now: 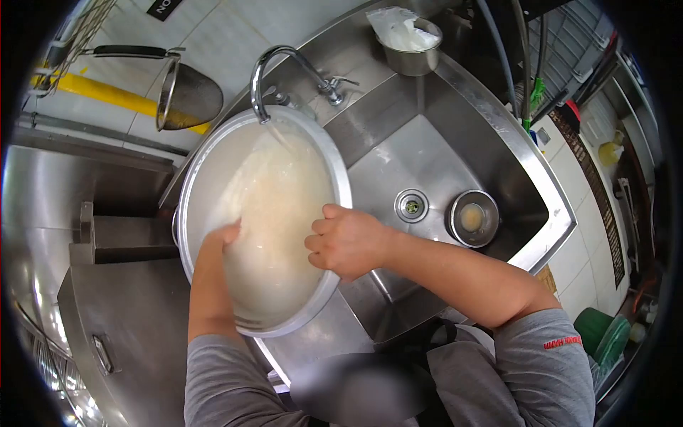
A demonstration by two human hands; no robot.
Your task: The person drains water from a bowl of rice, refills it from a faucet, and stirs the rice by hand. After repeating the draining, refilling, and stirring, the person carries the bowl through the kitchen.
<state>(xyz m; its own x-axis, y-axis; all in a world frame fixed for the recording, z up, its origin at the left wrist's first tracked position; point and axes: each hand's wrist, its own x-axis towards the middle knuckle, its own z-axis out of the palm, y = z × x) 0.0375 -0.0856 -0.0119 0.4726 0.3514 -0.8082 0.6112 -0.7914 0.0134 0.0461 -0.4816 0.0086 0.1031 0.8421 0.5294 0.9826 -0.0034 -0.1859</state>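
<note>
A: Where is the pot (206, 178)?
B: At the left side of the sink (427, 156), under the curved faucet (257, 82). It is large, round and metal, with a wide rim.
A: What's in it?
B: Pale stuff (284, 185) heaped toward the middle, with cloudy water (267, 288) around it. A thin stream runs in from the faucet.
A: And the hands?
B: The right hand (348, 242) is closed over the rim on the sink side, its fingers curled inward. The left hand (228, 233) reaches inside, partly sunk in the contents; I can't tell how far open it is or whether it has hold of anything.
A: What lies farther out?
B: In the sink, 1 small bowl (491, 222) with something pale in it, just beside the drain (411, 206). At the back corner, 1 metal container (413, 62) with a plastic bag (393, 25) partly in it.
A: Anything on the left?
B: 1 strainer (192, 96) with a black handle, in front of a yellow pipe (107, 89) by the tiled wall (220, 43).
</note>
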